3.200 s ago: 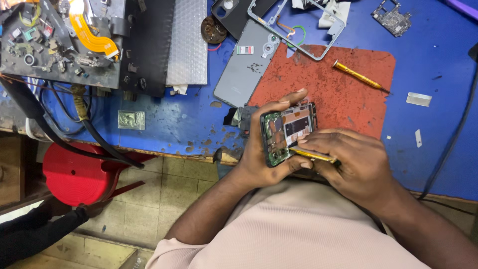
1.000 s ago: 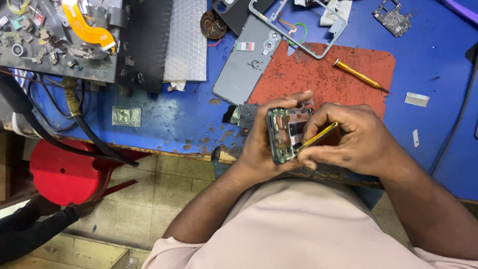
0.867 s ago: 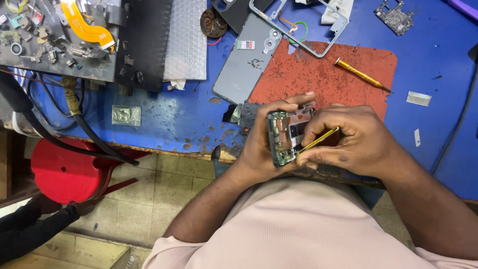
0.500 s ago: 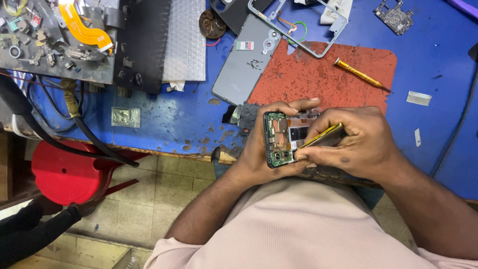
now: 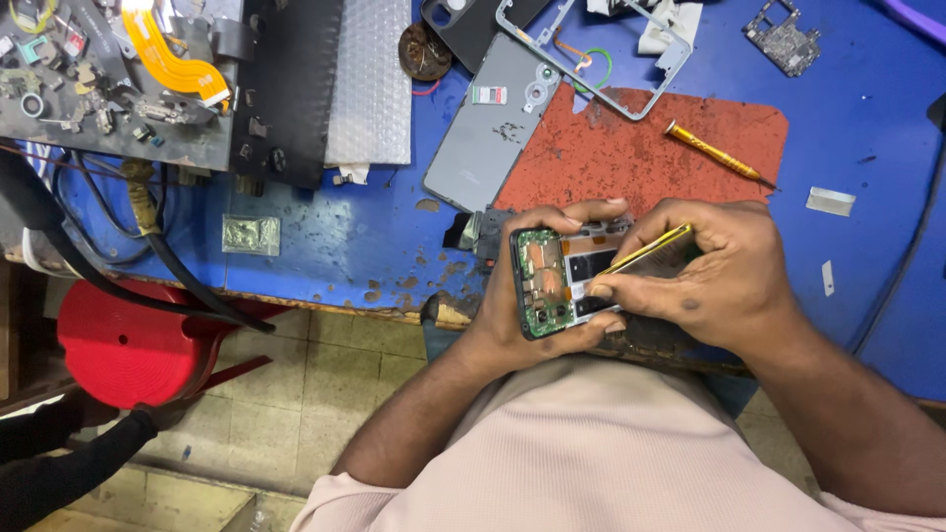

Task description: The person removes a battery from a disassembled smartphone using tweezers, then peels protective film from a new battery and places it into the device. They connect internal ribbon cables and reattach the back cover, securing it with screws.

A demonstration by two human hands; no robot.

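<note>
My left hand (image 5: 512,330) grips an opened phone (image 5: 552,281) with its green circuit board showing, held over the near edge of the blue workbench (image 5: 325,236). My right hand (image 5: 724,271) pinches a thin yellow tool (image 5: 645,251) whose tip rests on the phone's inner parts beside the board. Both hands are close together, fingers wrapped around the phone.
A red mat (image 5: 631,158), a yellow screwdriver (image 5: 711,151), a grey phone back cover (image 5: 493,123), a metal phone frame (image 5: 591,49) and a small circuit board (image 5: 783,37) lie on the bench. A parts tray (image 5: 108,89) sits at left. Below stands a red stool (image 5: 133,345).
The yellow tool has gone from under the phone up onto its inner parts. The phone has tilted slightly in my left hand.
</note>
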